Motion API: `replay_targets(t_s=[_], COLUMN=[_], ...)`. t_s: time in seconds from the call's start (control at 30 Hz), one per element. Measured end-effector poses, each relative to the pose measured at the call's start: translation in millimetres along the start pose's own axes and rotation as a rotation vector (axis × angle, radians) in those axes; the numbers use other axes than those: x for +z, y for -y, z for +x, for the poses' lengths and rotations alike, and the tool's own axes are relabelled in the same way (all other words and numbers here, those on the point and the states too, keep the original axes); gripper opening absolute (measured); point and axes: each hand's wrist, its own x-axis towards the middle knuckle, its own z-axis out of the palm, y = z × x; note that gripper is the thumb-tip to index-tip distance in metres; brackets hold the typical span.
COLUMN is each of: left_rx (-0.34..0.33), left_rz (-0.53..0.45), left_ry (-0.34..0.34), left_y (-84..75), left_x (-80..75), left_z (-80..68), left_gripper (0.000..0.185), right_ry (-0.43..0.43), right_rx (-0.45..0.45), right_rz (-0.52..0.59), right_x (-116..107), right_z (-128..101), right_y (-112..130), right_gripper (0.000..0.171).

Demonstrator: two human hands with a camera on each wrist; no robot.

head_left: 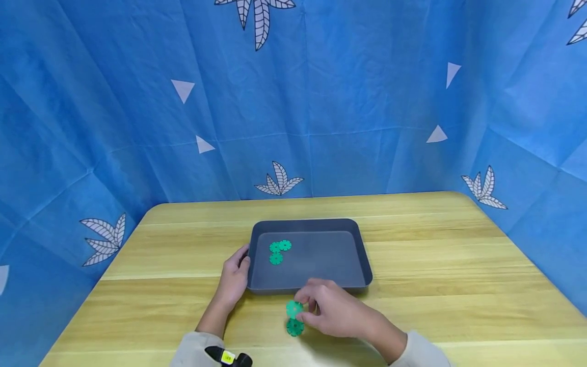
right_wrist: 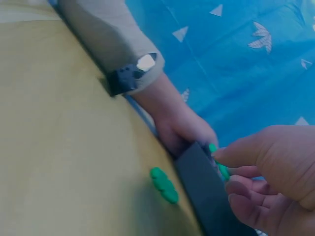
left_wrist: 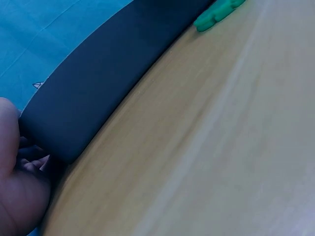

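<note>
Left hand [head_left: 233, 278] grips tray [head_left: 321, 260] at left wall; right hand [head_left: 334, 309] pinches green disc [head_left: 291, 309] near tray's front wall; three more discs [head_left: 276, 259] lie in tray.

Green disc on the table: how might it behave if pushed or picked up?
Lying flat, the disc would probably slide rather than roll if pushed. Its notched rim should offer some grip. Being small beside the tray, it is likely light to lift.
</note>
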Motion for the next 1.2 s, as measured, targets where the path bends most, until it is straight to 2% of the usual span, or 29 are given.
replay_targets(t_s=[0.23, 0.47, 0.67, 0.93, 1.2], left_rx=[0.006, 0.006, 0.010, 0.015, 0.002], left_rz=[-0.009, -0.012, -0.018, -0.039, -0.043], left_ry=[0.001, 0.002, 0.008, 0.012, 0.031], left_y=[0.2, -0.3, -0.6, -1.9, -4.7], left_x=[0.6, 0.8, -0.2, 0.0, -0.9], left_z=[0.2, 0.0, -0.5, -1.4, -1.8], left_gripper=[0.041, 0.041, 0.041, 0.041, 0.042], right_ry=[0.067, 0.049, 0.045, 0.014, 0.045], right_rx=[-0.034, -0.064, -0.055, -0.090, -0.052], right_rz=[-0.017, -0.073, -0.084, -0.137, -0.128], right_x=[13.8, 23.6, 24.9, 27.2, 25.7], right_z=[-6.1, -5.3, -4.0, -3.3, -2.8], right_y=[-5.0, -13.2, -14.4, -16.5, -14.8], right_gripper=[0.004, 0.007, 0.007, 0.009, 0.004])
